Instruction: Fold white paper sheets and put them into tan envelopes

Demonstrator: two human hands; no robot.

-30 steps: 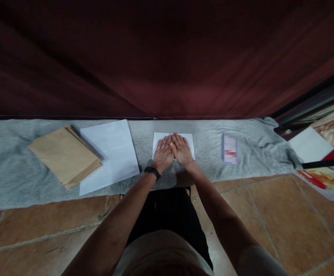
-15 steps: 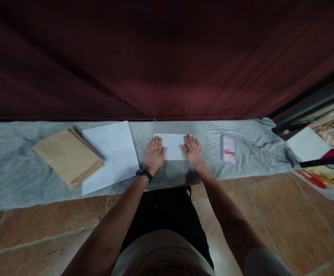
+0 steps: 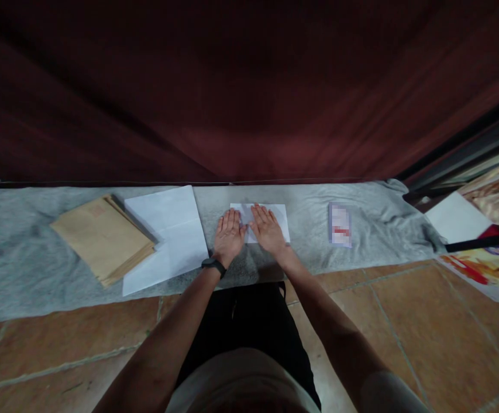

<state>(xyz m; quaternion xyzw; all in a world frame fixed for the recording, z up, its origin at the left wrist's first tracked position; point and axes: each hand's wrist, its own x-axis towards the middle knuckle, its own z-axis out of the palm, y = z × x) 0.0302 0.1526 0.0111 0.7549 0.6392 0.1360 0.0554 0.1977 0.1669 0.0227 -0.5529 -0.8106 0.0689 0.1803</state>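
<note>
A folded white sheet of paper [image 3: 281, 215] lies flat on the grey cloth [image 3: 310, 229] in front of me. On its left end rests my left hand [image 3: 229, 232], palm down with the fingers stretched out. My right hand [image 3: 268, 228] lies flat on the middle of the paper, fingers extended, its thumb close to my left thumb. Both hands cover part of the sheet, and its right end shows beyond my right hand. Neither hand grasps anything.
Larger white sheets [image 3: 176, 229] lie to the left, partly under a stack of brown envelopes [image 3: 103, 238]. At the right sits a small blurred packet [image 3: 340, 225]. A dark red curtain [image 3: 241, 143] hangs behind the cloth-covered surface. Tiled floor [image 3: 382, 321] shows below.
My right hand has slid left across the paper, from its right end to the middle, uncovering that end. My left hand stays at the left end. The view has shifted slightly.
</note>
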